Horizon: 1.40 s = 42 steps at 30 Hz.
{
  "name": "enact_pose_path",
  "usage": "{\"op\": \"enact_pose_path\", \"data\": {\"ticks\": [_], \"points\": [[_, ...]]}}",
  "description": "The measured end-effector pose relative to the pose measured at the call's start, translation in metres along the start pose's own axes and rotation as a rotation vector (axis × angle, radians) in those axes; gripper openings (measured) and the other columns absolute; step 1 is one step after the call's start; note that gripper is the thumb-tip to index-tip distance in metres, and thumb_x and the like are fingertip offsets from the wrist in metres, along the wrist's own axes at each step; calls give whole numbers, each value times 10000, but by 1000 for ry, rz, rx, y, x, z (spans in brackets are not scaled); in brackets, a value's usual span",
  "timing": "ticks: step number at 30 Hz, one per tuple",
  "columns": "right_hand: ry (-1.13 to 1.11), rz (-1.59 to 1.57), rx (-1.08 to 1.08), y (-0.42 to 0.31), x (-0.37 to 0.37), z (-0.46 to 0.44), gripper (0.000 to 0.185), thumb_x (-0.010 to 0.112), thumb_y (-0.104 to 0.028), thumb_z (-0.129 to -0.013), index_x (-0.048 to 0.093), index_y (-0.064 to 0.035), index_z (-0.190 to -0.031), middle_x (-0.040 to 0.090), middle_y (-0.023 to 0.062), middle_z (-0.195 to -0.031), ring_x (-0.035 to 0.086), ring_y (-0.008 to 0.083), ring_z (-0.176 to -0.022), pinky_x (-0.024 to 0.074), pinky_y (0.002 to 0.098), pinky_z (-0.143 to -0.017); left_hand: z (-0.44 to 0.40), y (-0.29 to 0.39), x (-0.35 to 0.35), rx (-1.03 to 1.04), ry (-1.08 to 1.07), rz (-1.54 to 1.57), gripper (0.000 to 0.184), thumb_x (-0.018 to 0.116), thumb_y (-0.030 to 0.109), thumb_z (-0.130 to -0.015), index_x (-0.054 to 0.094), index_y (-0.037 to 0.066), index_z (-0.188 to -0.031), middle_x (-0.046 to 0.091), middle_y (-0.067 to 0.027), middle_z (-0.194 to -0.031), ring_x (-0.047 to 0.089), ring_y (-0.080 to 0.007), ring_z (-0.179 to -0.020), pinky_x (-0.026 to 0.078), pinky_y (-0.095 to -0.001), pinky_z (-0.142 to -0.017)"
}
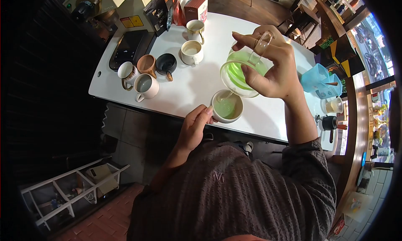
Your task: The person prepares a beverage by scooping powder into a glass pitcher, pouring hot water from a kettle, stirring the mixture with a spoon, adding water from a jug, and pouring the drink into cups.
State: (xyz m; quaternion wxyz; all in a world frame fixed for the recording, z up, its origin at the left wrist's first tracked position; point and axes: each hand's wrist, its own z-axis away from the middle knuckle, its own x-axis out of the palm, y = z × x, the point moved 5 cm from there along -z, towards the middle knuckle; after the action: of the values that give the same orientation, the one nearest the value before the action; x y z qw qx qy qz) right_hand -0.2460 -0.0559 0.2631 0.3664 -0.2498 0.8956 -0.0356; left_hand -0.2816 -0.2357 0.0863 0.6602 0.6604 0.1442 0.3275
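My right hand (272, 65) grips the handle of a clear glass jug (224, 78) holding bright green liquid. The jug is tilted, and a thin stream runs from its lip into a white cup (238, 103) just below. Pale green liquid covers the bottom of that cup. My left hand (196, 126) holds the cup on its left side, thumb near the rim; its lower fingers are partly hidden. The cup is at the near edge of the white table (188, 84).
Several mugs stand to the left, among them a black mug (166, 64) and a brown mug (146, 65). Behind them are a black scale (132, 50), a machine and a red box (196, 10). Blue containers (316, 77) and a portafilter (329, 123) lie right.
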Motion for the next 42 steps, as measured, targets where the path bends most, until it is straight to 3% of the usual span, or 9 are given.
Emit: {"op": "enact_pose_path", "data": {"ticks": [15, 20, 22, 23, 29, 31, 38, 40, 42], "points": [[-16, -9, -13, 2, -2, 0, 243, 656, -176, -555, 693, 8, -710, 714, 116, -845, 566, 246, -781, 473, 342, -780, -8, -13, 0, 29, 35, 142, 304, 429, 216, -976, 493, 10, -763, 498, -26, -745, 471, -98, -759, 385, -241, -735], [-29, 3, -17, 3, -3, 1, 245, 660, -181, -555, 692, 10, -707, 715, 116, -853, 571, 246, -783, 472, 340, -786, -7, -15, -3, 38, 21, -5, 313, 415, 221, -981, 490, 9, -763, 491, -24, -741, 472, -100, -763, 388, -248, -741], [-57, 55, -71, 1, -2, 2, 516, 614, -167, -602, 664, 77, -1053, 697, 83, -843, 508, 232, -780, 453, 331, -767, -7, -18, -3, 74, -6, -27, 315, 412, 222, -983, 492, 9, -765, 491, -22, -741, 472, -98, -765, 389, -248, -744], [-58, 54, -69, 1, -2, 3, 516, 614, -167, -602, 664, 77, -1053, 697, 83, -843, 508, 232, -780, 453, 331, -767, -8, -19, -3, 67, -3, 32, 305, 416, 212, -982, 496, 8, -769, 490, -21, -741, 469, -95, -762, 389, -245, -745], [-52, 55, -81, -1, -2, 3, 504, 612, -177, -610, 668, 83, -1038, 696, 94, -836, 514, 230, -759, 452, 330, -768, -3, -3, 4, 9, 1, 81, 282, 427, 190, -973, 498, 3, -774, 487, -26, -748, 459, -95, -753, 389, -244, -750], [-17, 9, -25, 0, -3, 3, 285, 658, -180, -541, 712, 3, -754, 708, 102, -822, 578, 252, -776, 480, 339, -757, -1, -1, 4, -1, -3, -6, 282, 425, 190, -972, 492, 3, -770, 484, -29, -749, 457, -99, -752, 389, -247, -752], [-8, 7, -61, -1, -1, 2, 284, 661, -184, -540, 713, 3, -747, 704, 112, -813, 581, 254, -778, 484, 340, -766, -3, -17, -5, 87, -12, 28, 284, 423, 195, -967, 498, 3, -771, 469, -24, -724, 455, -98, -733, 394, -249, -720], [-61, 57, -102, -3, 1, 1, 508, 606, -175, -606, 669, 75, -1043, 697, 85, -827, 517, 224, -744, 448, 333, -773, -1, -11, -4, 69, -5, 74, 284, 424, 196, -965, 494, 6, -766, 467, -23, -721, 451, -97, -726, 391, -248, -711], [-67, 53, -105, -3, 3, 1, 507, 606, -173, -606, 669, 75, -1043, 696, 86, -828, 519, 224, -745, 448, 335, -775, 2, -5, -1, 32, 29, 82, 288, 427, 200, -964, 475, 14, -749, 464, -23, -719, 441, -96, -722, 380, -246, -705]]}}
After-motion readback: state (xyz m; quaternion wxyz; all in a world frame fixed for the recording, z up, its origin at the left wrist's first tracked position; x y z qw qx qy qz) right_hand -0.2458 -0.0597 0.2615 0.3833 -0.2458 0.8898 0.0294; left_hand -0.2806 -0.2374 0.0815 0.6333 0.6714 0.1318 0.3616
